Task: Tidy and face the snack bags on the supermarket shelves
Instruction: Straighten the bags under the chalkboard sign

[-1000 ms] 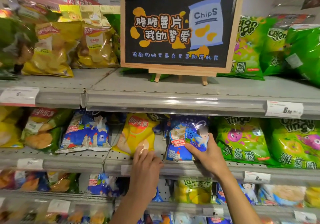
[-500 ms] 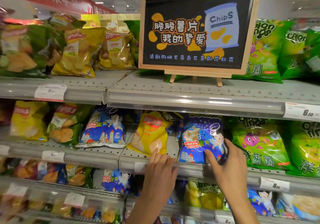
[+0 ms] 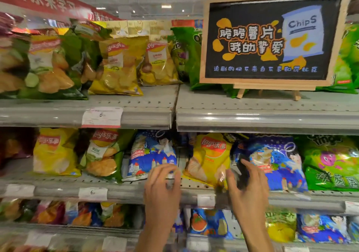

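Both hands were blurry, so I could not tell their grip. The left hand (image 3: pixel 162 190) hung by a shiny blue snack bag (image 3: pixel 150 155). The right hand (image 3: pixel 247 187) hung by a yellow crinkly chip bag (image 3: pixel 208 156).

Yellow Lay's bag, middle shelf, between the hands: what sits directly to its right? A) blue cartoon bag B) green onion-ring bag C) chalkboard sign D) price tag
A: the yellow Lay's bag has the blue cartoon bag right beside it on the middle shelf; the green onion-ring bag comes one place further right, and the chalkboard sign stands on the shelf above.
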The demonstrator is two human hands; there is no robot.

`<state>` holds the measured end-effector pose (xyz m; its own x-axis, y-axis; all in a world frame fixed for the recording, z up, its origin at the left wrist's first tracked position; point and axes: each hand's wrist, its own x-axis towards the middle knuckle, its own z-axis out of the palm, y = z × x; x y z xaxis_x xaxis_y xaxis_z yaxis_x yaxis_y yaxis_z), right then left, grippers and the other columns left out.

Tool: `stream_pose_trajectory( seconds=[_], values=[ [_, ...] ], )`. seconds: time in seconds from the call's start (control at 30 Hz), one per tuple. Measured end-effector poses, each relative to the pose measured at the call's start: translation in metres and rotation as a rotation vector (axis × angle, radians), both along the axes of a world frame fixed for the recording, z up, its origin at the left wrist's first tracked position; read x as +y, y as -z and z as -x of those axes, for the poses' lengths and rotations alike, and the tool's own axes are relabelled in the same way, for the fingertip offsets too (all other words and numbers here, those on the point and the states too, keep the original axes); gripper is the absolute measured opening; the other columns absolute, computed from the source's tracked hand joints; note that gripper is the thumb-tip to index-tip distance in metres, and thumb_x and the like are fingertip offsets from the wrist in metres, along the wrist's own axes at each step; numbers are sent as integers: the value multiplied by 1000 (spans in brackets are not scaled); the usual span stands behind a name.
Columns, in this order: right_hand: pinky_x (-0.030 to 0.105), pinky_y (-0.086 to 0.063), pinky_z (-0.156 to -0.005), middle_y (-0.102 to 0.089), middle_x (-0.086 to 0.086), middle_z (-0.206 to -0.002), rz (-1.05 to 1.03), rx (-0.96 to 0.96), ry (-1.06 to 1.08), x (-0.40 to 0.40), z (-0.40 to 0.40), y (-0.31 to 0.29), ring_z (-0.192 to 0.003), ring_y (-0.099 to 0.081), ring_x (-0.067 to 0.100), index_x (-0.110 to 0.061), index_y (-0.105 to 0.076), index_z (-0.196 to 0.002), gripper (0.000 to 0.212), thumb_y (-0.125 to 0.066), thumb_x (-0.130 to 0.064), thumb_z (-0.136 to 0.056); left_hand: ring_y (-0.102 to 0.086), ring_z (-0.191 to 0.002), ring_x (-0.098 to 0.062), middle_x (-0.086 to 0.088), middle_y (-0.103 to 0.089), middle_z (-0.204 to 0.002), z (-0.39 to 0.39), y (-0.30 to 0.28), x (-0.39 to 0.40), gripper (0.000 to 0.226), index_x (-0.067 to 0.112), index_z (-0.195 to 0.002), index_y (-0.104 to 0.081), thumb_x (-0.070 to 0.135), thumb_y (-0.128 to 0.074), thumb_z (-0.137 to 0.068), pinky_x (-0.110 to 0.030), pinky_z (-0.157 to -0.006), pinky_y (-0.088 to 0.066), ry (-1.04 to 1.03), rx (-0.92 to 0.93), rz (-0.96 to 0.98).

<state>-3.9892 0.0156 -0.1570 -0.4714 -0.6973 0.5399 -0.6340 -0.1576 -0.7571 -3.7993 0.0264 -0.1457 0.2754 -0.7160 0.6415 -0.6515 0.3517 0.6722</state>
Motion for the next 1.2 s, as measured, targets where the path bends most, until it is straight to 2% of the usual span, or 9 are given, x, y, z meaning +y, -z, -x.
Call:
stream_pose_trajectory(
  seconds=[0.1,0.27,0.43,0.63,0.77,0.87,0.97,1.03,1.2],
  values=[
    [50,-43,-102,-61,20,-124,-65,-3,7,-10,-24,-4,-118,-55,40,0,-58,-131,60,-83,-25,-82,-64,-96,-23,-4,-69,-102,-43,-11,-19,12,8,-97,-73,6,-74,-85,-39,-88,-53,-81,41,34],
    [51,-43,-102,-59,20,-130,-192,-31,-15,-27,-48,-10,-126,-49,37,-4,-54,-136,78,-81,-48,-76,-52,-115,-24,-8,-58,-121,-87,-12,-38,32,8,-118,-66,13,-74,-87,-29,-99,-37,-111,54,-93],
    [45,-50,-95,-62,11,-127,-267,-141,-62,-36,-48,-14,-120,-56,30,-16,-49,-135,105,-70,-78,-53,-51,-124,-30,-12,-53,-136,-102,-5,-52,69,9,-144,-44,42,-69,-89,-44,-100,-45,-53,137,-442],
    [32,-44,-85,-62,0,-116,-423,-260,-172,-55,-35,-22,-99,-58,17,-24,-42,-130,102,-78,-71,-47,-64,-100,-29,-5,-67,-109,-114,-8,-87,67,15,-121,-54,58,-77,-75,-45,-92,-54,85,271,-643],
    [37,-48,-91,-60,-1,-113,-482,-243,-182,-60,-29,-20,-103,-60,22,-29,-36,-119,88,-90,-58,-56,-71,-99,-23,-4,-74,-107,-118,-5,-107,50,16,-116,-64,31,-86,-75,-45,-93,-56,297,435,-708],
    [38,-49,-90,-60,2,-114,-462,-209,-168,-60,-29,-16,-103,-59,23,-28,-35,-116,75,-89,-47,-68,-74,-89,-14,2,-78,-97,-117,3,-107,40,18,-111,-68,20,-86,-75,-26,-71,-59,350,497,-677],
    [41,-51,-90,-61,3,-115,-424,-176,-168,-60,-32,-15,-106,-61,25,-26,-39,-118,69,-88,-42,-72,-75,-82,-12,1,-78,-93,-117,10,-106,43,16,-110,-66,9,-86,-73,-18,-59,-56,374,575,-631],
    [45,-51,-93,-62,5,-118,-419,-131,-143,-59,-35,-16,-110,-61,28,-22,-43,-124,70,-87,-44,-73,-75,-82,-13,-2,-78,-94,-119,13,-104,48,17,-110,-64,6,-87,-69,-21,-60,-58,404,580,-625],
    [44,-52,-90,-61,3,-119,-385,-33,-111,-53,-44,-29,-109,-60,26,-23,-42,-135,80,-86,-48,-73,-74,-94,-25,-7,-77,-102,-125,14,-100,71,15,-116,-62,22,-90,-52,-51,-88,-58,424,592,-627]
  ],
)
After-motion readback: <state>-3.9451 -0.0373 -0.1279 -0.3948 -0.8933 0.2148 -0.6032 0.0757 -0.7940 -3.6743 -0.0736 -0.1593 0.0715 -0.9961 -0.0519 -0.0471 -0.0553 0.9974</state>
